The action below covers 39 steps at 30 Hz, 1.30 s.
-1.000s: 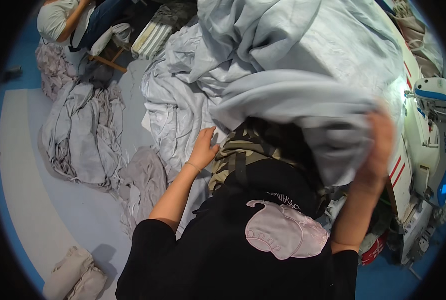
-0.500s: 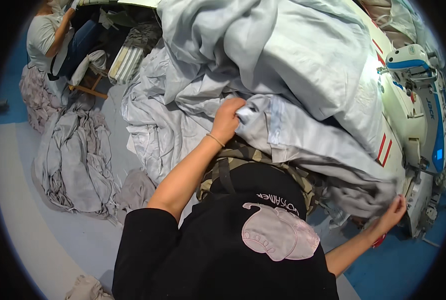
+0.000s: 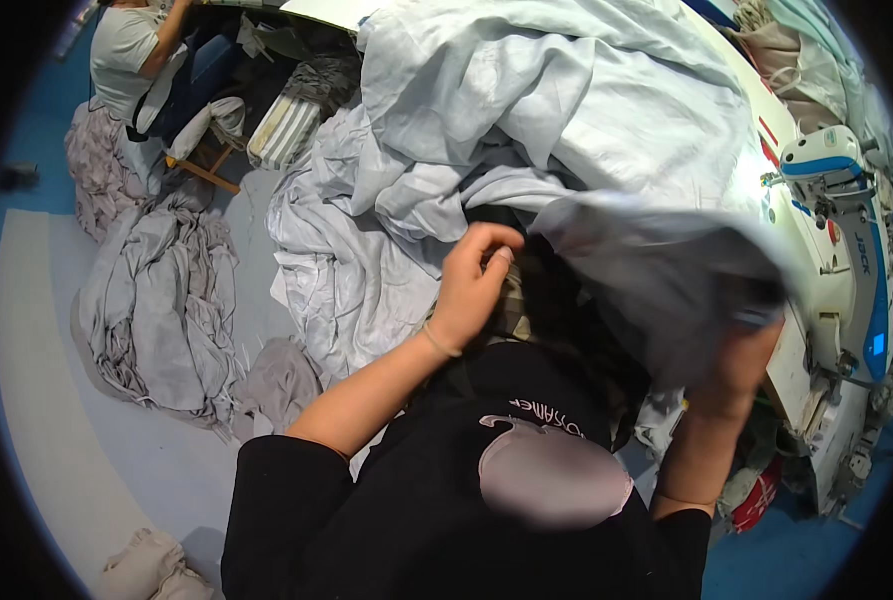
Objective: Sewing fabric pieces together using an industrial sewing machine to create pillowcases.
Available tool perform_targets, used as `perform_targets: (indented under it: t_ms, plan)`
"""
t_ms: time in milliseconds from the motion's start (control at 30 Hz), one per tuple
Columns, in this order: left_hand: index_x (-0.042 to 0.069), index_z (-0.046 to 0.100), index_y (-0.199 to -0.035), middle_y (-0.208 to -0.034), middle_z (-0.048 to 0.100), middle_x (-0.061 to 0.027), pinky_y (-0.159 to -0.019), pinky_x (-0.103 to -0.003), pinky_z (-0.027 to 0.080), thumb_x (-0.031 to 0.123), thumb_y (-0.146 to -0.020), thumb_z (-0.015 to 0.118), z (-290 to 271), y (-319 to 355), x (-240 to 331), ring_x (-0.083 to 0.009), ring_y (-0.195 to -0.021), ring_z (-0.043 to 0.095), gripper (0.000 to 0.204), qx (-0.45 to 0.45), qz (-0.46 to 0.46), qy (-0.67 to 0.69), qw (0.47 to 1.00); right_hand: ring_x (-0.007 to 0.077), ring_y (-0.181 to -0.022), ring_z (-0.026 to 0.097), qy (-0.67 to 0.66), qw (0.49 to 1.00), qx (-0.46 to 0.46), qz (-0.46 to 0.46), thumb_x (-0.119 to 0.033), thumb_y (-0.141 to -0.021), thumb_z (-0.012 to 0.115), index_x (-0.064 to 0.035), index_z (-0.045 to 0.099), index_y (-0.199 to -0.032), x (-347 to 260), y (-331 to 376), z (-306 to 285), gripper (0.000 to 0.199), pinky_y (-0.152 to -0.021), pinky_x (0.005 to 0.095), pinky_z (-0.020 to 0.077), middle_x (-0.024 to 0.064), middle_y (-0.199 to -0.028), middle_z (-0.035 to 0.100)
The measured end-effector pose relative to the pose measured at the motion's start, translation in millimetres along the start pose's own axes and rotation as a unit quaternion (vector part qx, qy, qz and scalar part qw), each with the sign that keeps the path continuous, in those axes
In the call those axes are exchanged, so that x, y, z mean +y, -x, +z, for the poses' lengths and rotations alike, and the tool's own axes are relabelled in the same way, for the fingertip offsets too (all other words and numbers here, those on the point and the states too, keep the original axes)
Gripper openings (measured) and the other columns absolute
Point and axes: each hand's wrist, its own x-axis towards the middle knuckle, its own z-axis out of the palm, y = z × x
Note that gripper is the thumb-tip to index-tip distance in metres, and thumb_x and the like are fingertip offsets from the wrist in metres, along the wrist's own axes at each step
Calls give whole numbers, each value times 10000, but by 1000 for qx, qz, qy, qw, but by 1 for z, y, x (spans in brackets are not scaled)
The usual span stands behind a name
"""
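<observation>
A grey cloth, smeared by motion, is lifted in a fold over the right side of my lap. My right hand is blurred at its lower right edge and grips it; the fingertips are hidden by the fabric. My left hand is above my lap, fingers curled in and thumb close to the index finger, with no cloth showing in it. Just beyond it, a large pale grey-blue sheet of fabric lies heaped on the table and hangs down toward my left.
A white and blue sewing machine stands on the table at right. Crumpled grey fabric bundles lie on the floor at left. A person in a white top sits at far left beside a striped bundle. More fabric is piled at back right.
My left hand has let go of the cloth and drawn slightly toward me. My right hand has moved up and inward, swinging the grey cloth up over my lap. The view has shifted slightly.
</observation>
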Motion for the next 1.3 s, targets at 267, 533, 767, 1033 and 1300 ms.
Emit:
perform_targets:
  t_ms: [267,533,767,1033,1300]
  plan:
    - [40,573,-1259,-1259,628,-161,-1037,-498,469,567,-982,504,3,-87,-91,-339,-1155,601,599,42,-183,655,732,269,-1118,621,87,985,113,-94,-291,-1002,538,42,568,-1289,-26,25,-112,441,-980,379,474,162,-1225,643]
    - [12,508,-1353,-1254,627,-130,-1027,-433,480,127,-954,598,-83,-54,-42,-276,-1131,622,425,281,-89,451,843,274,-1152,605,133,948,283,-64,-284,-998,564,24,551,-1322,-38,91,-237,448,-1004,379,458,157,-1281,618]
    - [-16,234,-1535,-1311,563,-243,-939,-362,543,277,-1021,473,-75,-6,123,-263,-1152,619,639,109,76,212,968,278,-1181,590,282,854,429,82,-278,-993,587,8,535,-1351,1,143,-395,461,-1026,379,444,152,-1330,597]
    - [-6,485,-1382,-1061,680,-119,-807,-269,535,197,-970,635,-92,-74,-21,-140,-908,663,484,-168,-178,-11,970,217,-1149,601,448,875,164,82,-163,-986,616,1,575,-1310,66,120,-290,367,-1003,325,450,125,-1287,620]
    - [-12,600,-1203,-1049,674,-71,-800,-288,570,170,-956,626,-114,-2,-112,-144,-881,674,307,-185,-343,-65,919,288,-998,651,346,902,-243,-91,-49,-910,627,5,659,-1125,67,44,6,224,-893,337,498,149,-1109,661]
